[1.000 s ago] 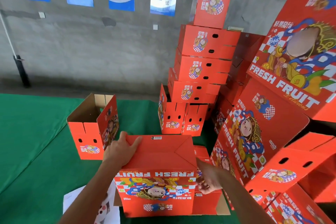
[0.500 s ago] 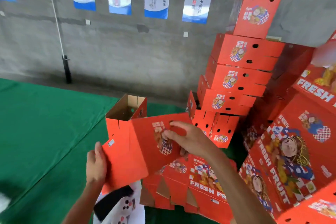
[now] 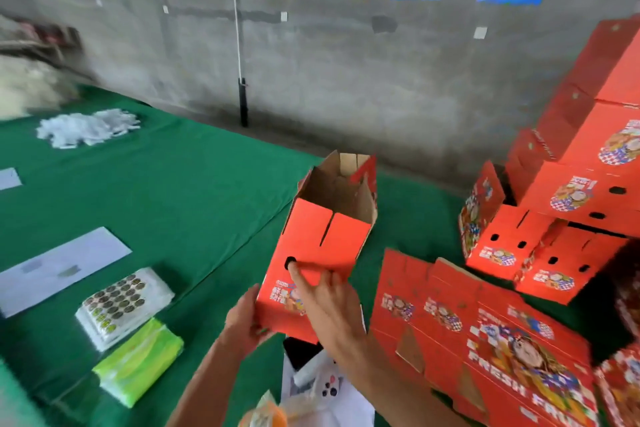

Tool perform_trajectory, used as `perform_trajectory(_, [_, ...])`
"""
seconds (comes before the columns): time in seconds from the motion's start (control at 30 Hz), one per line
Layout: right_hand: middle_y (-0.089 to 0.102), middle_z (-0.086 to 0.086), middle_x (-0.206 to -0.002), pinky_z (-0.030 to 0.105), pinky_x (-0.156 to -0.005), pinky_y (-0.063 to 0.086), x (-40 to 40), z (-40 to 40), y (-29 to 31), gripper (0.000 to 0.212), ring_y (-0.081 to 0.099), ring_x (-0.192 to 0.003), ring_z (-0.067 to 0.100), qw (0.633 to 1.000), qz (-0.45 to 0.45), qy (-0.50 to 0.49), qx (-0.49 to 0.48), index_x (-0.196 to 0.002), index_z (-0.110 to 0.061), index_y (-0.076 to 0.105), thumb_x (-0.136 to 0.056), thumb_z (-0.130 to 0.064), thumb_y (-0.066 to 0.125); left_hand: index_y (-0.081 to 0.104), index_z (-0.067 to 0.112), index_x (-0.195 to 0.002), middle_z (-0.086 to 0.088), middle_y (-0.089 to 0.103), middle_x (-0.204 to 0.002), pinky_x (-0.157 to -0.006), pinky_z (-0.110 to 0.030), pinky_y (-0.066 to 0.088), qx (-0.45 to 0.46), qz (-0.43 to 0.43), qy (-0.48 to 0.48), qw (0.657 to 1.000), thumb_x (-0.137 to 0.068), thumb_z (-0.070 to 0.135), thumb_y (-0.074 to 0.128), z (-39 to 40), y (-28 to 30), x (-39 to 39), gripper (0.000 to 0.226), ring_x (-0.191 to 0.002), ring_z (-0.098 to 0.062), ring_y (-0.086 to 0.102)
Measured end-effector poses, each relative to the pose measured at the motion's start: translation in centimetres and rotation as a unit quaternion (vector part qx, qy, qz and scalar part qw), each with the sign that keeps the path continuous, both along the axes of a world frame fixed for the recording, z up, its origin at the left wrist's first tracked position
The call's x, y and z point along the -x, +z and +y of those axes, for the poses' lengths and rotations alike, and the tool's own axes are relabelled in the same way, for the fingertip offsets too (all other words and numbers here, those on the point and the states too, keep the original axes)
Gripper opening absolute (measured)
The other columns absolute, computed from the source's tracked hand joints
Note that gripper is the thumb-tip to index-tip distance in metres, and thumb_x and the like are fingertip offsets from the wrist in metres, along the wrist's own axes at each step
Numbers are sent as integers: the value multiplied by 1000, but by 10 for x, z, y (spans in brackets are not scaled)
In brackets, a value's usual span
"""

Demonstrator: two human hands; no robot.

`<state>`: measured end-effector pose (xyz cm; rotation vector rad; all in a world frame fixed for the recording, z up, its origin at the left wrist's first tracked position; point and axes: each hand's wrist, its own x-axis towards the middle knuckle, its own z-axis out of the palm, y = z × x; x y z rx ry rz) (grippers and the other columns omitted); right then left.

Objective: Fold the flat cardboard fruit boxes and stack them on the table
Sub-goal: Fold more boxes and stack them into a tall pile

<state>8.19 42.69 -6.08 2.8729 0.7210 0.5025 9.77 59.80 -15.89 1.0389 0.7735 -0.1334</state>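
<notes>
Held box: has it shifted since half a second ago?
Yes, leftward. The held box overlapped the pile of flat boxes before; now it is left of that pile, left hand gripping its corner, right hand on its front.

Your left hand [image 3: 244, 317] comes up from bottom centre, forearm bare, fingers curled round the near lower corner of the red folded cardboard box [image 3: 320, 253]. Your right hand [image 3: 327, 298] lies on its front face, fingers straight, index tip at a round hole.
</notes>
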Motion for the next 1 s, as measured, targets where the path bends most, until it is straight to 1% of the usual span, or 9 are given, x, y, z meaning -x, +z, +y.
perform_trajectory(0.07, [58, 5, -60, 28, -41, 42, 5, 17, -20, 70, 55, -50, 22, 1000, 15, -8, 15, -122, -40, 74, -57, -28, 94, 63, 12, -124, -15, 67, -120, -70, -40, 55, -62, 69, 28, 995, -97, 49, 54, 1, -13, 2, 47, -103, -29, 64])
perform_trajectory(0.2, [64, 9, -60, 27, -45, 48, 0, 33, -47, 69, 59, -51, 19, 995, 89, -15, 52, -119, -43, 74, -54, -34, 94, 59, 15, -134, -11, 62, -129, -96, -57, 46, -90, 93, 9, 992, -99, 69, 39, -6, -24, -1, 68, -125, -35, 56])
perform_trajectory(0.3, [67, 7, -62, 27, -48, 51, -10, 43, -64, 55, 62, -54, 15, 993, 94, -30, 64, -113, -45, 75, -60, -37, 91, 68, 23, -120, -3, 75, -114, -101, -68, 33, -45, 9, -45, 998, -87, 87, 34, -2, -19, -9, 79, -113, -32, 65])
perform_trajectory(0.43, [66, 3, -69, 32, -56, 54, -33, 50, -84, 49, 62, -61, 20, 991, 86, -87, 57, -115, -41, 71, -70, -25, 84, 70, 32, -122, 3, 76, -113, -82, -51, 58, -44, -98, -90, 990, -64, 99, 52, -2, -7, -38, 91, -101, -13, 73])
perform_trajectory(0.53, [68, 7, -72, 33, -61, 55, -58, 53, -94, 57, 64, -64, 23, 988, 117, -100, 23, -122, -44, 71, -69, -28, 86, 67, 36, -119, 7, 72, -119, -85, -46, 52, -81, -134, -102, 982, -58, 95, 63, -8, 4, -68, 85, -112, -11, 66])
perform_trajectory(0.67, [73, 20, -90, 35, -76, 60, -94, 47, -111, 67, 72, -82, 30, 991, 109, -71, -19, -135, -43, 66, -73, -25, 85, 67, 28, -109, 12, 76, -97, -88, -41, 55, -148, -144, -81, 975, -58, 88, 73, -17, 12, -114, 79, -95, -10, 71])
perform_trajectory(0.77, [32, 44, -151, 50, -116, 38, -112, 35, -129, 67, 44, -135, 50, 984, 174, -26, -40, -161, -30, 30, -99, -11, 49, 67, 25, -111, 3, 75, -106, -92, -46, 56, -157, -144, -51, 976, -66, 80, 71, -16, 15, -141, 71, -96, -11, 73])
perform_trajectory(0.87, [13, 33, -165, 50, -125, 21, -116, 18, -136, 59, 23, -150, 46, 979, 199, 5, -45, -160, -18, 28, -103, -14, 41, 65, 24, -117, -3, 71, -117, -98, -47, 53, -199, -148, -44, 968, -68, 81, 64, -16, 15, -149, 76, -109, -20, 69])
perform_trajectory(1.0, [39, 20, -158, 45, -123, 29, -113, -19, -123, 52, 36, -147, 35, 986, 133, 44, -94, -152, -12, 47, -100, -12, 48, 40, 6, -150, -15, 41, -155, -120, -45, 31, -440, -217, 42, 870, -95, 56, 63, -42, 11, -134, 79, -146, -28, 37])
